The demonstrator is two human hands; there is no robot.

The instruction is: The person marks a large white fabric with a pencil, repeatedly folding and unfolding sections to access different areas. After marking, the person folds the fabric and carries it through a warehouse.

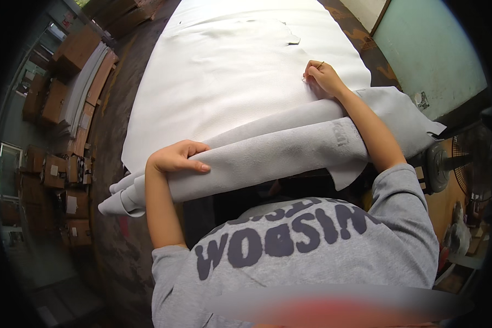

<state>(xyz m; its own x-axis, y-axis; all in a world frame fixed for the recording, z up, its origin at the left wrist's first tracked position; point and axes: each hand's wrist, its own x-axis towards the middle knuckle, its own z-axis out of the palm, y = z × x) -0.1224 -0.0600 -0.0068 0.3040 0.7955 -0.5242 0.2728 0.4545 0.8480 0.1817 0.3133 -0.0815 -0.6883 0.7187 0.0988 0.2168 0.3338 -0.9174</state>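
Note:
A large white hide (pixel 246 71) that looks like leather spreads away from me over a long surface. Its near part is rolled or folded back toward my body, with the grey, suede-like underside (pixel 268 150) showing. At the left of this roll, my left hand (pixel 177 157) grips it, thumb on the near side; the fingertips are partly hidden by the fold. Further off to the right, my right hand (pixel 323 77) is closed in a pinch over the white face. Something small and thin may be between its fingertips, too small to name. My right forearm crosses the roll.
A ragged flaw (pixel 293 40) marks the hide's far part. Cardboard boxes (pixel 54 101) and stacked sheets line the left side. At the right stand a pale green panel (pixel 429 49) and a fan (pixel 459 161). The hide's loose corner (pixel 434 128) juts out at right.

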